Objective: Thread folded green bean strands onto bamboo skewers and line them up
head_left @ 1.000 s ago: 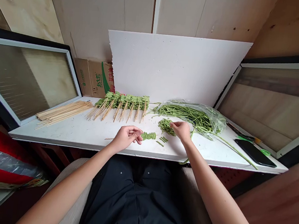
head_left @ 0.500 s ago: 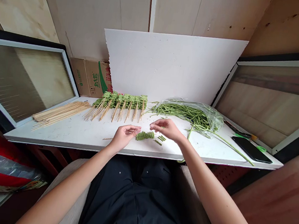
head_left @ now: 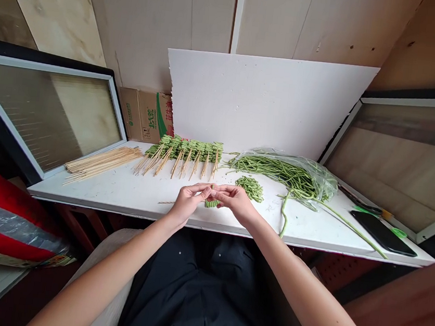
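My left hand (head_left: 188, 199) and my right hand (head_left: 233, 198) meet at the fingertips above the white table, fingers closed in a pinch. Between the fingertips a small green bean piece (head_left: 212, 187) shows, partly hidden. Just below them lies a row of cut green beans (head_left: 212, 203) on a skewer, mostly covered by my fingers, and its bare stick (head_left: 166, 202) sticks out to the left. A heap of cut bean pieces (head_left: 250, 189) lies just beyond my right hand.
Finished bean skewers (head_left: 187, 152) are stacked at the back. Loose bamboo sticks (head_left: 102, 163) lie left. Long green beans (head_left: 279, 170) rest in a clear plastic bag (head_left: 323, 183). A black phone (head_left: 383, 233) lies at the right end of the white table (head_left: 119, 196).
My hands have come together over the skewered row, which they now mostly hide. My right hand moved left, uncovering the heap of cut pieces. The view has shifted slightly.
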Demonstrator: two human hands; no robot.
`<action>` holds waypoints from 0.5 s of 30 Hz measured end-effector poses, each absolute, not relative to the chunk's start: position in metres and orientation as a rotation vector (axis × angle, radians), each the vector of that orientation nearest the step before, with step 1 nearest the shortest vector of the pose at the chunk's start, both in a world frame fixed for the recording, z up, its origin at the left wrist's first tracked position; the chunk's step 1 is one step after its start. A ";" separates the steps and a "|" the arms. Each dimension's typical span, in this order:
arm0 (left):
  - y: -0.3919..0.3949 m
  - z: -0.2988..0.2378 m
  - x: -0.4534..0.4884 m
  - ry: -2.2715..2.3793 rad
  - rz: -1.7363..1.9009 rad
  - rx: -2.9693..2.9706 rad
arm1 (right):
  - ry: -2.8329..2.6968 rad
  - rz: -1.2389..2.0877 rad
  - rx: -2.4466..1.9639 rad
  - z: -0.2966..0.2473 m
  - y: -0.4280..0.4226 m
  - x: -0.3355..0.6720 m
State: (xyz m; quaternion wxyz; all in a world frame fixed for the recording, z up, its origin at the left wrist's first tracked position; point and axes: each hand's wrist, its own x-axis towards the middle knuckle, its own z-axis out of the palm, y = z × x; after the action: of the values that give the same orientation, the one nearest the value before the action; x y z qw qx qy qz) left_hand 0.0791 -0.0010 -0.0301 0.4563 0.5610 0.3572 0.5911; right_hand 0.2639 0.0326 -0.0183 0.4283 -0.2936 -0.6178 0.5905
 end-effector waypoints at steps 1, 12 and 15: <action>0.002 -0.030 0.075 0.903 1.461 1.432 | -1.514 1.489 -0.728 -0.019 0.034 0.265; 0.043 -0.063 -0.011 1.576 0.771 2.346 | -1.390 1.503 -0.726 -0.011 0.056 0.296; 0.044 -0.069 -0.006 1.596 0.715 2.408 | -1.395 1.471 -0.736 -0.008 0.060 0.304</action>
State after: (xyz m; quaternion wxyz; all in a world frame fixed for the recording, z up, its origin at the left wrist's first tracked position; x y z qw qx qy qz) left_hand -0.0063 0.0441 -0.0690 0.0828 0.8063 0.5345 0.2395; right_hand 0.3044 0.0603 -0.0076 0.4728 -0.3005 -0.5701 0.6010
